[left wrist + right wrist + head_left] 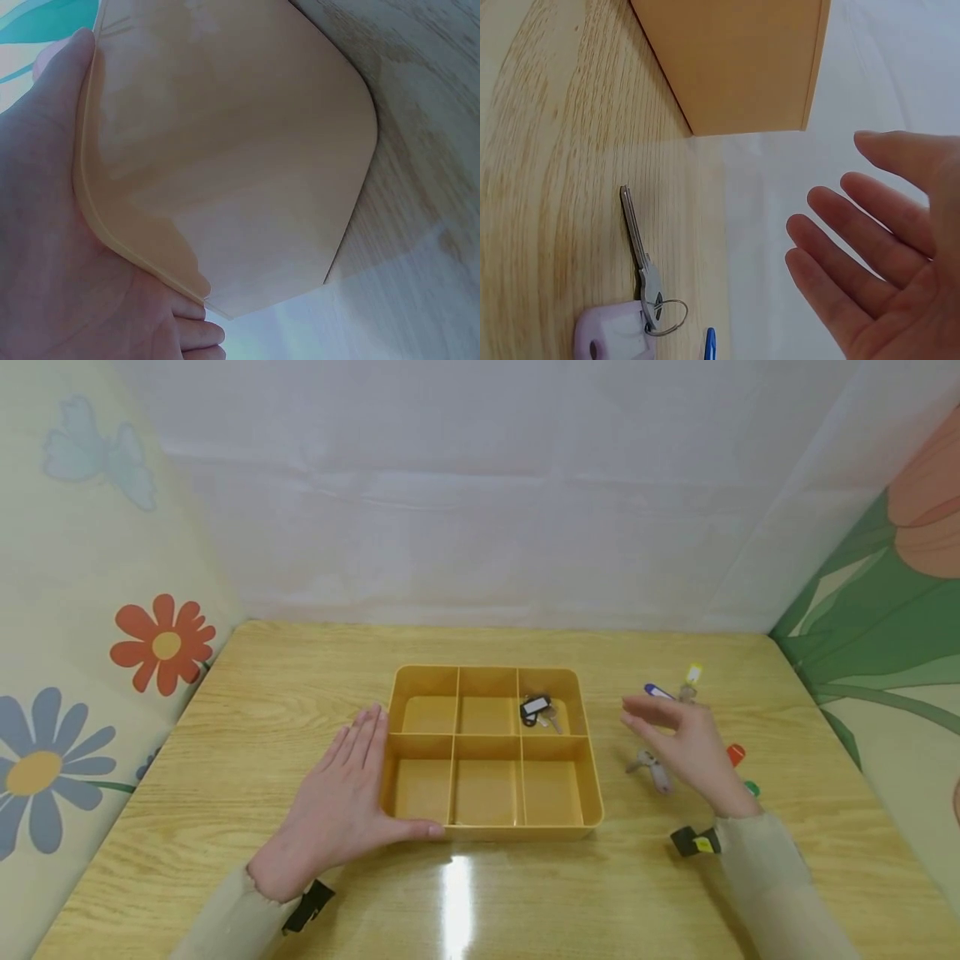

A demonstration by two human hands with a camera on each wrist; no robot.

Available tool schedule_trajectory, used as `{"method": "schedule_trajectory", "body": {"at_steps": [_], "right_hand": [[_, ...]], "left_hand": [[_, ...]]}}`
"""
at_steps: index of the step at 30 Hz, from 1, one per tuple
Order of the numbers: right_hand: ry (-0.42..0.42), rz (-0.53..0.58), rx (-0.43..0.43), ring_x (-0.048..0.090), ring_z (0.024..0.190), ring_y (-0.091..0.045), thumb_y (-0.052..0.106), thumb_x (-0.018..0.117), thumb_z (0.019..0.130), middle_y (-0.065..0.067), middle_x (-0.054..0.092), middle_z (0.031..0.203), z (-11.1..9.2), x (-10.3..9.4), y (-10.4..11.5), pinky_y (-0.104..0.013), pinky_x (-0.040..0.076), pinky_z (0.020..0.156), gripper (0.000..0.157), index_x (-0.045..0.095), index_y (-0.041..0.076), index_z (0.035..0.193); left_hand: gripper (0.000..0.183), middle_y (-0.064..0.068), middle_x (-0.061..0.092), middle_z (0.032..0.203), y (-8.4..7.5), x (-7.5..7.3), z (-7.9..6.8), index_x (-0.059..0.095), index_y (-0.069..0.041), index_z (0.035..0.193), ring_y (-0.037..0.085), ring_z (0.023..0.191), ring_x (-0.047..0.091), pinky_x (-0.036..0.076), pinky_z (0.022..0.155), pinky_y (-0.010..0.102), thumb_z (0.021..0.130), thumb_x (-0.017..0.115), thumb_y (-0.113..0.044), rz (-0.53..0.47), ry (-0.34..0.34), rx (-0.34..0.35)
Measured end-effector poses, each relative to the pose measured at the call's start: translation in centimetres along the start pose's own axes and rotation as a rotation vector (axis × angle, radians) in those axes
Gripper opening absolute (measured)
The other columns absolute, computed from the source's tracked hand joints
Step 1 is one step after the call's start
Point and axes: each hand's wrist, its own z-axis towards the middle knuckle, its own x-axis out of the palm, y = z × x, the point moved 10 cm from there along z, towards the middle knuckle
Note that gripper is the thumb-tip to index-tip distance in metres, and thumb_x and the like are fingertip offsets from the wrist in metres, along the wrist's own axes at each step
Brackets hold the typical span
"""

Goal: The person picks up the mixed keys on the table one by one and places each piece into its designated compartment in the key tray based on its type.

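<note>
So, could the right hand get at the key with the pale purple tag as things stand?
Probably yes: the right hand looks empty and near, and the key with the pale purple tag lies uncovered on the table.

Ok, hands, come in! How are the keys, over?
Left hand against yellow six-compartment tray. Right hand empty, near lilac-tagged key. Black-tagged keys in back-right compartment. No visible obstacles.

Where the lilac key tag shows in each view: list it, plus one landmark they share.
Head: lilac key tag lies on the table, right of the yellow tray.
Left wrist: not in it.
Right wrist: lower left, at the bottom edge.
Shared landmark: the yellow tray.
</note>
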Motion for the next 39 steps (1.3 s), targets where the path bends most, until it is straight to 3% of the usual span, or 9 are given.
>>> {"method": "schedule_trajectory", "body": {"at_steps": [13,23,39], "right_hand": [[0.034,-0.011,0.044,0.064,0.116,-0.033,0.044,0.066,0.099,-0.009,0.069,0.127,0.0,-0.1,-1.1,-0.057,0.053,0.095,0.05,0.067,0.007,0.133],[0.062,-0.003,0.064,0.062,0.118,-0.034,0.038,0.068,0.1,-0.009,0.068,0.129,-0.3,-0.4,-1.6,-0.059,0.051,0.096,0.045,0.066,0.007,0.133],[0.092,-0.039,0.06,0.061,0.119,-0.038,0.038,0.069,0.099,-0.014,0.067,0.131,-1.0,-0.5,-2.4,-0.058,0.05,0.098,0.05,0.065,0.004,0.134]], "left_hand": [[0.147,0.02,-0.005,0.167,0.0,0.0,0.2,0.004,0.007,0.16,0.033,0.154,-0.002,0.01,0.123,0.05,0.066,0.042,-0.101,0.003,-0.001,0.002],[0.148,0.021,-0.003,0.167,0.0,-0.1,0.2,0.006,0.008,0.159,0.037,0.153,0.005,0.011,0.123,0.05,0.066,0.042,-0.101,0.004,-0.008,0.004],[0.147,0.021,-0.006,0.166,0.0,0.0,0.0,0.005,0.008,0.159,0.035,0.153,0.0,0.009,0.123,0.05,0.067,0.043,-0.1,-0.007,0.012,-0.002]]}}
